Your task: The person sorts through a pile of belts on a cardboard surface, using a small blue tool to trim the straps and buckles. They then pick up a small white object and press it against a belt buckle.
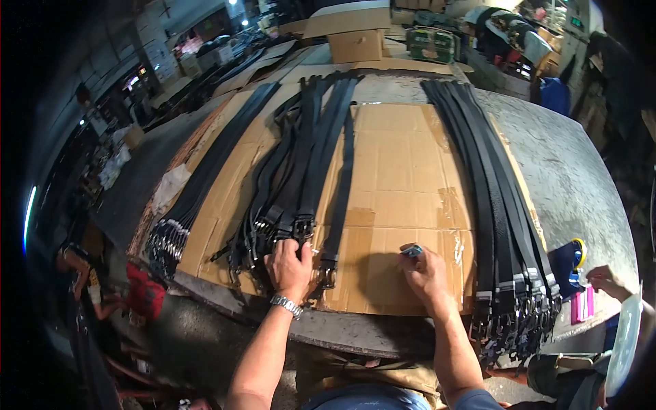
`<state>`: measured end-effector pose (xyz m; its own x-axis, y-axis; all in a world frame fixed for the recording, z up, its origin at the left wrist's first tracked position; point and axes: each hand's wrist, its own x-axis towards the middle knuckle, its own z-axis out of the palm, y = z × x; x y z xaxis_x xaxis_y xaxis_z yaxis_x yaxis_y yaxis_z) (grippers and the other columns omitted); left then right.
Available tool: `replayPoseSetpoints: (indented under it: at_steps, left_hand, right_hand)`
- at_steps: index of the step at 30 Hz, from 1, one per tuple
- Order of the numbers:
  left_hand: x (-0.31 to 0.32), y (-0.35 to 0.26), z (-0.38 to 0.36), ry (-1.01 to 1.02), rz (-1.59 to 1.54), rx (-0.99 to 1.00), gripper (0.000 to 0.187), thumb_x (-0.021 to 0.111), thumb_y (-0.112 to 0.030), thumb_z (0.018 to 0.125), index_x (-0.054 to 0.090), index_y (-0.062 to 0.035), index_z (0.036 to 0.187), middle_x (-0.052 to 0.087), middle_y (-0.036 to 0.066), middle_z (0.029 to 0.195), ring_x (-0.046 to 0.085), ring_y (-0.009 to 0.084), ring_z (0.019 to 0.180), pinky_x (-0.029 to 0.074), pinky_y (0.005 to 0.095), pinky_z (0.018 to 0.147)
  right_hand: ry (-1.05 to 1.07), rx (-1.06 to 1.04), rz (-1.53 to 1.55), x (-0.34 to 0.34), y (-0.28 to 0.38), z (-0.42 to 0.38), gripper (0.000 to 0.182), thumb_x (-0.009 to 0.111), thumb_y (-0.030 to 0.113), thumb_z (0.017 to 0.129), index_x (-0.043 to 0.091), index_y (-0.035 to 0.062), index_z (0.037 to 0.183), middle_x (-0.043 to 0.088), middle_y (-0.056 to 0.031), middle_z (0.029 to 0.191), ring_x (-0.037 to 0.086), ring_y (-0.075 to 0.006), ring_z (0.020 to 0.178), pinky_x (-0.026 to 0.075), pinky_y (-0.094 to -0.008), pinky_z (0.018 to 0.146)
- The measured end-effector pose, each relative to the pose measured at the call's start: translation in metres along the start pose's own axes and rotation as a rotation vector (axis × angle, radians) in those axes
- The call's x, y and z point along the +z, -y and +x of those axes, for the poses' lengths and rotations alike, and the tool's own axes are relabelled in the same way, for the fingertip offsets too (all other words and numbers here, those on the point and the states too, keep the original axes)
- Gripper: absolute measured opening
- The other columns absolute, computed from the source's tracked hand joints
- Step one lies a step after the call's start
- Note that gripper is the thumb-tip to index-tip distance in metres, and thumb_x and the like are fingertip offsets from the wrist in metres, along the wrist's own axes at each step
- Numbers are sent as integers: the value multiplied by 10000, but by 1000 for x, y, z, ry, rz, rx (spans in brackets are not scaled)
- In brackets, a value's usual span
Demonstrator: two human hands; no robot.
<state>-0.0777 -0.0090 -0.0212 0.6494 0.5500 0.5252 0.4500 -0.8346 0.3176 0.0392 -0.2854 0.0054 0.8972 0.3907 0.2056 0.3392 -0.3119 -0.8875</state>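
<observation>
Black belts (301,157) lie lengthwise in a loose bundle on a flattened cardboard sheet (393,164). My left hand (288,270), with a metal watch on its wrist, is closed on the buckle end of one belt, right below a dark buckle (303,225). Just to its right lies a single belt (339,198) with a metal buckle at its near end. Over the bare cardboard my right hand (428,277) pinches a small dark object with a teal edge (411,251); its kind is too small to make out.
A row of belts (495,184) lies to the right, buckles hanging over the table's front edge. Another stack (222,157) lies left. At the far right, another person's hand (609,281) is near a pink item (582,304) and a blue tape roll (568,266). Cardboard boxes (355,45) stand behind.
</observation>
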Motion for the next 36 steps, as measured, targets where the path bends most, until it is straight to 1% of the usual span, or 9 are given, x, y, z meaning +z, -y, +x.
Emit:
replayPoseSetpoints:
  at_steps: [5,8,10,17,19,23,28,31,36]
  left_hand:
    - [2,0,0,2,8,3,278,659,-346,931,549,-102,856,591,77,862,595,323,867,402,489,781]
    - [1,2,0,0,14,11,281,650,-356,934,550,-105,855,593,78,862,598,325,865,403,487,780]
    - [1,1,-1,-19,24,16,289,650,-357,934,543,-101,851,584,85,849,591,333,848,397,483,763]
    - [2,-3,1,-7,4,22,301,639,-373,939,547,-99,856,592,88,860,599,330,862,401,491,776]
    - [0,0,0,-9,12,10,292,641,-373,936,549,-106,858,589,85,859,599,330,865,398,492,773]
    - [5,3,-1,-84,10,46,261,683,-336,905,558,-119,830,592,71,838,589,330,806,401,480,729]
    - [4,3,-2,-94,-19,10,259,672,-348,909,569,-120,840,611,84,867,604,337,846,404,497,757]
    - [3,1,-2,-96,-37,-16,256,654,-350,920,567,-118,854,611,99,879,605,354,850,408,519,768]
    - [2,3,-3,-75,-45,-15,259,626,-355,936,556,-110,889,588,111,890,592,363,841,402,522,766]
  right_hand:
    - [11,-80,-124,-3,1,-1,171,682,203,913,630,41,909,619,-179,800,628,-407,778,484,-474,668]
    - [10,-147,-183,-3,1,0,173,685,216,911,639,49,911,623,-172,797,632,-398,768,480,-471,660]
    - [26,-55,-163,-5,10,1,156,692,207,906,652,56,917,633,-163,798,638,-383,757,484,-465,659]
    - [-37,-132,-122,-3,7,-1,132,708,184,891,681,68,948,671,-157,839,661,-370,781,514,-438,697]
    - [-39,-67,-125,-2,13,-1,133,713,179,884,680,65,944,680,-154,860,664,-376,810,525,-437,713]
    - [12,-229,-273,-2,6,-3,116,732,124,851,680,67,938,688,-147,865,669,-368,837,537,-446,729]
    - [-57,-222,-235,11,-9,2,82,751,84,816,735,64,894,707,-122,827,695,-304,715,559,-371,665]
    - [-27,-197,-357,10,-13,3,88,752,114,835,739,64,906,706,-128,827,695,-295,735,548,-375,672]
    - [-8,-235,-299,11,-23,5,87,734,126,862,724,48,899,680,-128,797,670,-291,725,522,-387,660]
